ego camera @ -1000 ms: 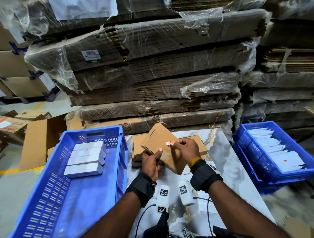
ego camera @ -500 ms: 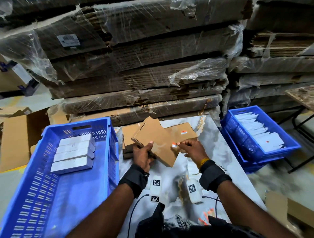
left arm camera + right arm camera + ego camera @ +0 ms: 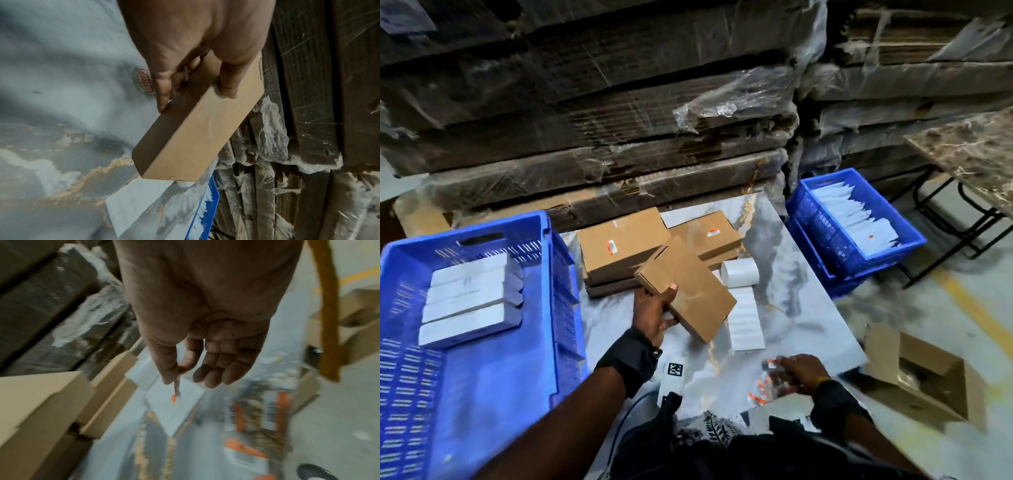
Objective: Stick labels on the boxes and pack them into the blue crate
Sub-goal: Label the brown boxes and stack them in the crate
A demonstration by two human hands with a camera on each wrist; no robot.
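Stacked flat cardboard (image 3: 592,113) wrapped in plastic film fills the background of the head view, behind a marble-patterned table (image 3: 784,308). On the table's left side stands the crate (image 3: 482,383), with white packs (image 3: 469,301) lying in a row against its far end. At the table's far edge lie brown boxes, two of them with a small orange-and-white mark on top: one box (image 3: 619,246) just right of the crate and a second (image 3: 709,233) further right. The left hand (image 3: 654,315) grips the near end of a plain box (image 3: 688,287), thumb on the top face and fingers beneath, holding it tilted in front of these boxes. A white label roll (image 3: 739,272) lies on the table just right of the held box, its strip trailing toward the near edge. The right hand (image 3: 796,371) hangs over the table's near right corner, above a sheet of orange stickers (image 3: 760,392); its grip is blurred here. A second crate (image 3: 856,233) holding white packets stands on the floor right of the table. Left wrist view: the left hand (image 3: 195,48) clamps the box (image 3: 197,129) between thumb and curled fingers (image 3: 226,87), above the table. Right wrist view: the right hand (image 3: 201,321) pinches a small orange label (image 3: 175,391) between thumb and forefinger, the other fingers loosely curled, above the table with the boxes (image 3: 41,410) to its left.
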